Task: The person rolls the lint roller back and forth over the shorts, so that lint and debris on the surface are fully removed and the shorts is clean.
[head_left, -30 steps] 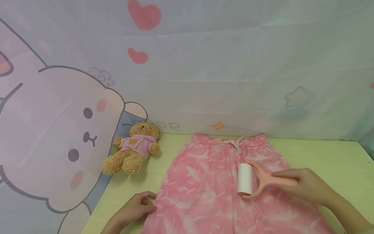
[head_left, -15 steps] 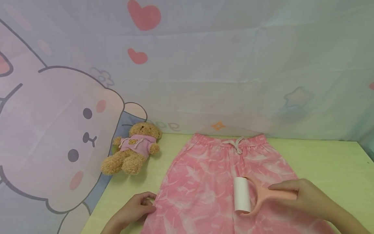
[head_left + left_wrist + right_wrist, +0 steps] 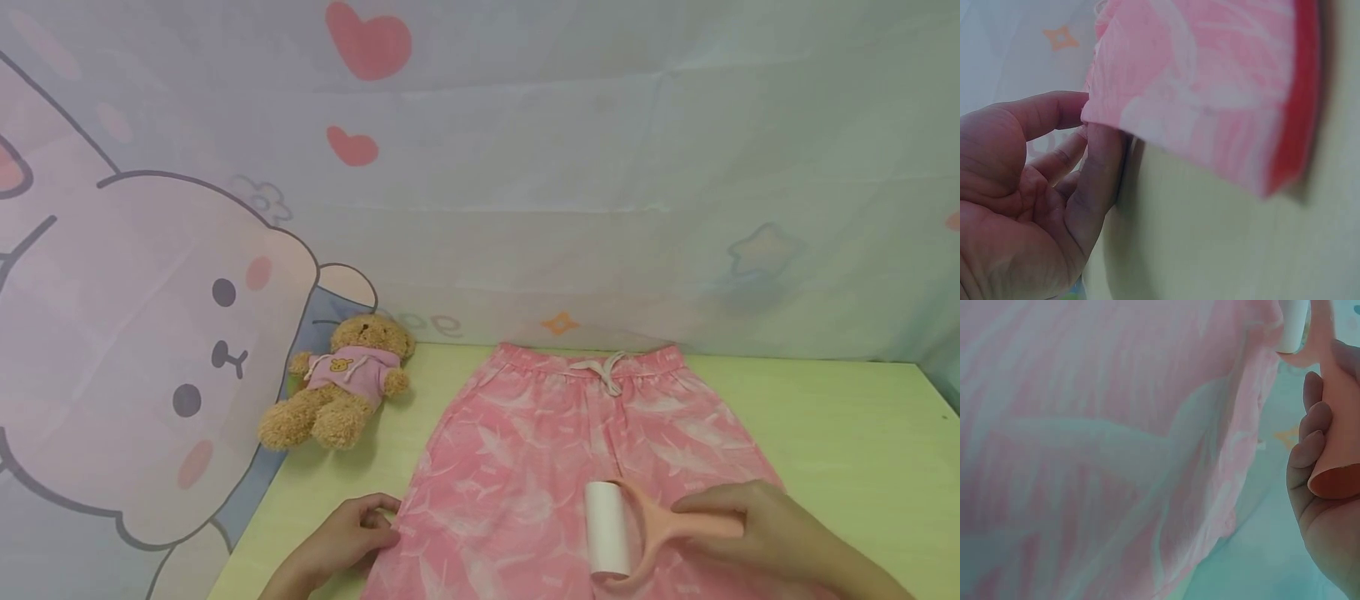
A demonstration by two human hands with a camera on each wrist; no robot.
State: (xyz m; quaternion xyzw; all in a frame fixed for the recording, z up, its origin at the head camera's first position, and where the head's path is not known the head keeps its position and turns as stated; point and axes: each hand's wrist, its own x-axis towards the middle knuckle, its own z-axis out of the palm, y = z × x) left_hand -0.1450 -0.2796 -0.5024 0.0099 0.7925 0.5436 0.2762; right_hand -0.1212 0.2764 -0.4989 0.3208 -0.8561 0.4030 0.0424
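Pink patterned shorts with a white drawstring lie spread on the table, waistband toward the back. My right hand grips the orange handle of a lint roller, whose white roll rests on the shorts right of their middle. In the right wrist view the fingers wrap round the hollow handle. At the left side edge of the shorts, my left hand pinches the cloth between thumb and fingers; the left wrist view shows this edge held. The shorts' lower end is cut off in the head view.
A brown teddy bear in a pink hoodie sits at the table's back left, against the printed backdrop. The pale green-yellow table extends to the right of the shorts.
My right hand has drawn the lint roller down the shorts toward me and slightly left. The left hand and the teddy bear have stayed in place.
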